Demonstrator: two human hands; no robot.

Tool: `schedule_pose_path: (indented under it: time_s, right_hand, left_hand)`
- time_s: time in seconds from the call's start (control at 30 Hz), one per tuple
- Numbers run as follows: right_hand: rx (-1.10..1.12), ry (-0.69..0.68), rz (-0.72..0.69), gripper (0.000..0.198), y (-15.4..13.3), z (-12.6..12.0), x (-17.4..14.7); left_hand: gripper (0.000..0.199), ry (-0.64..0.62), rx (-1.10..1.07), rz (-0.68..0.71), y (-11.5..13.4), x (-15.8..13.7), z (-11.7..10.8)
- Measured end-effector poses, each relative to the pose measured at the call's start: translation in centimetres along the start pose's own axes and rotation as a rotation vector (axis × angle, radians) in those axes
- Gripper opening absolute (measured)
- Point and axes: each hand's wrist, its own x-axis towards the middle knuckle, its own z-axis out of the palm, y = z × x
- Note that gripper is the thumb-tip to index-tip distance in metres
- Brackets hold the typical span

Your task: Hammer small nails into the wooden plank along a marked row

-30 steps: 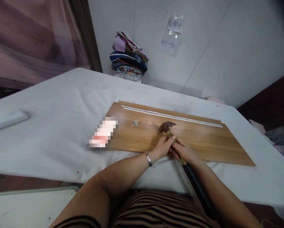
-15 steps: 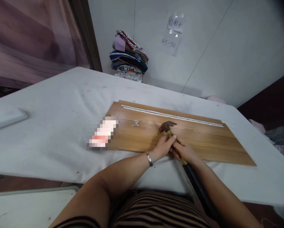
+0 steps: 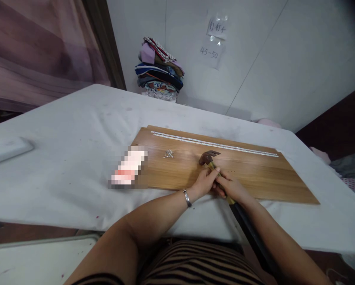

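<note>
A claw hammer with a rusty head and a long dark handle slants from the board down toward my body. My left hand wraps round the handle just below the head. Close beside it, my right hand is closed on the same handle a little lower. Both hands are over the near edge of a wooden board. Several loose nails lie in a small heap on the board, left of the hammer head. A few tiny dark marks show right of the hammer.
Two white measuring strips run along the board's far side. A blurred-out phone-like object lies at its left end. The board rests on a table with a white cloth. Folded clothes are stacked by the wall, which bears paper notes.
The camera view has shifted very slightly. Both hands stay on the hammer, and the nails and board have not visibly moved.
</note>
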Motion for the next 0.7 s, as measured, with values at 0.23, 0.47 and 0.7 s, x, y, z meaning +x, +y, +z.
schedule_pose_path:
  time_s: [0.23, 0.47, 0.7]
  right_hand:
    - [0.003, 0.018, -0.031, 0.030, 0.12, 0.16, 0.07]
    - [-0.014, -0.012, 0.017, 0.029, -0.53, 0.10, -0.08]
    - [-0.009, 0.034, -0.035, 0.030, -0.17, 0.33, -0.08]
  left_hand:
    - [0.053, 0.021, 0.011, 0.022, 0.67, -0.20, 0.04]
    - [0.053, -0.002, -0.006, -0.001, 0.32, 0.01, 0.08]
    - [0.050, 0.012, 0.010, 0.030, 0.32, 0.02, 0.04]
